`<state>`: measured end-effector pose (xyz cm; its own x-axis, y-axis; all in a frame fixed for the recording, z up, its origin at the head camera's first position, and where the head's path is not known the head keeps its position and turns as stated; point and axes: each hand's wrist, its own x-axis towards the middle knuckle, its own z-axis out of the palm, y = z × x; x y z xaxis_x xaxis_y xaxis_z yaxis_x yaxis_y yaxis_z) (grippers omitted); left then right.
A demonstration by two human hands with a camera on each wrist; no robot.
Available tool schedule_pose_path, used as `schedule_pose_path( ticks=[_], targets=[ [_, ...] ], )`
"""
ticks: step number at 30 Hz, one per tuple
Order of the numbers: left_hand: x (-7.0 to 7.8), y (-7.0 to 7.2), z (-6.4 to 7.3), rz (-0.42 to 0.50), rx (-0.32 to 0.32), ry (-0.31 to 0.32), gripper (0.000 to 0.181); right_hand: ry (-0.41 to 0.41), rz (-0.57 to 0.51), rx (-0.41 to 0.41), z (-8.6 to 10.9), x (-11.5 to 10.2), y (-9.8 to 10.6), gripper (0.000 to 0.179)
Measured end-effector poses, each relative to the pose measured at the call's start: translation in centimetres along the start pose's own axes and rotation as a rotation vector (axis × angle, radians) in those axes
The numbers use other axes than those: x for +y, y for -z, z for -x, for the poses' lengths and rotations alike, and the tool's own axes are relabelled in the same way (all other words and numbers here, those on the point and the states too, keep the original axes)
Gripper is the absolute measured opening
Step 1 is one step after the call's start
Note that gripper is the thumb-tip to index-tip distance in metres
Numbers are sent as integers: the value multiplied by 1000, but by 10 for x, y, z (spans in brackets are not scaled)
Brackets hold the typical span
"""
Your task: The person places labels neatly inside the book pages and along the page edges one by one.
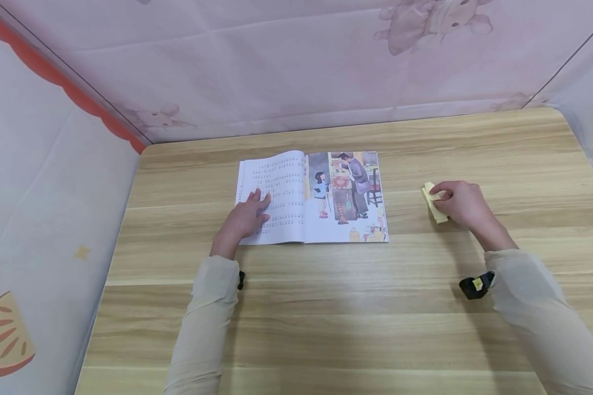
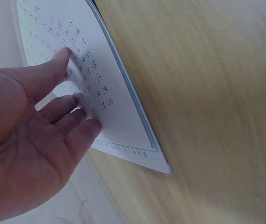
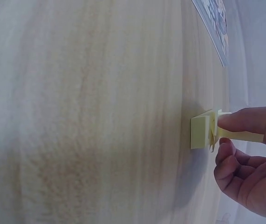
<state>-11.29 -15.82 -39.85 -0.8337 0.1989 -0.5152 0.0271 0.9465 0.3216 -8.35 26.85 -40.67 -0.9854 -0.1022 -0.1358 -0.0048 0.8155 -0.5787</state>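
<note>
An open picture book [image 1: 311, 197] lies flat in the middle of the wooden table [image 1: 326, 318]. Its left page is text and its right page is a colour drawing. My left hand [image 1: 258, 204] rests on the text page [image 2: 100, 79] with straight, spread fingers [image 2: 70, 109]. To the right of the book sits a small yellow sticky-note pad [image 1: 432, 204]. My right hand [image 1: 441, 197] is on it. In the right wrist view the index finger [image 3: 244, 120] lies on the pad [image 3: 200, 133] and the top sheet [image 3: 244, 136] is pinched up off it, other fingers curled.
Pale printed fabric walls [image 1: 277, 71] close in the table at the back and on both sides. A small black wrist device [image 1: 476, 285] sits by my right sleeve. Bare wood runs along the front of the table.
</note>
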Motion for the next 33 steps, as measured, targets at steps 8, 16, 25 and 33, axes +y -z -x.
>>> schedule_pose_path(
  ticks=[8,16,25,33],
  targets=[
    [0,0,1,-16,9,-16,56,-15,-2,3,0,-1,0,18],
    [0,1,2,-26,12,-30,56,-71,-22,10,-1,-2,-2,13],
    [0,0,2,-10,16,-34,56,-83,-28,22,-1,-3,-2,8],
    [-1,-1,0,-5,18,-30,56,-88,-41,27,0,-4,-2,8]
  ],
)
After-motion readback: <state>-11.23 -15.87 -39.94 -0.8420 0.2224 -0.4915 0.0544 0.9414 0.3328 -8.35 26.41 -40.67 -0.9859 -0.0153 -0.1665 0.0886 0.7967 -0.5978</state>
